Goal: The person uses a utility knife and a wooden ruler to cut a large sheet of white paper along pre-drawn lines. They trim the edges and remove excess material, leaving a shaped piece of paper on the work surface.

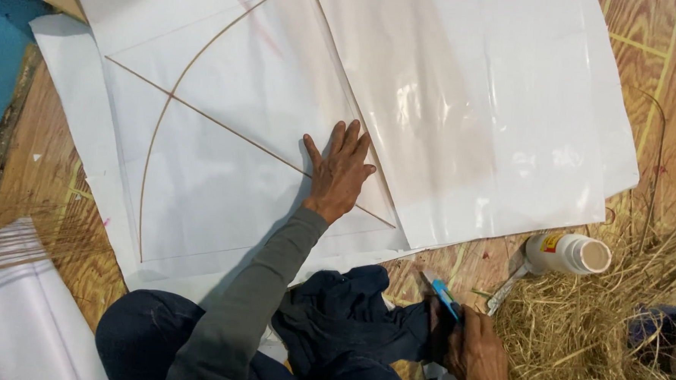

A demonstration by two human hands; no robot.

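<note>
Blue plastic marks the nearest thing in play: a utility knife point(446, 296) gripped in the right hand point(477, 354), fingers closed round its handle low in the view beside the person's dark trouser leg point(347, 320). Its long axis runs diagonally, the blade end pointing up and to the left toward the edge of the paper. Just beyond it, a white glue bottle point(567, 254) lies on its side on the plywood floor point(63, 223), its round end facing right, with a heap of dry straw point(590, 338) close by. Farther out, the left hand point(339, 171) lies flat and open, palm down and gripping nothing, on the white kite paper point(225, 170), pressing right over the straight bamboo spine point(227, 128), which slants from upper left to lower right. A bowed bamboo stick point(167, 110) crosses it farther away, and a glossy plastic sheet point(494, 105) covers the far right. The risk, as I judge it, lies in the knife: the blade sits close to the trouser cloth and points toward the thin paper, so a slip could nick fabric or tear the sheet. Lifting the flat hand might also let the spine shift off its line.
</note>
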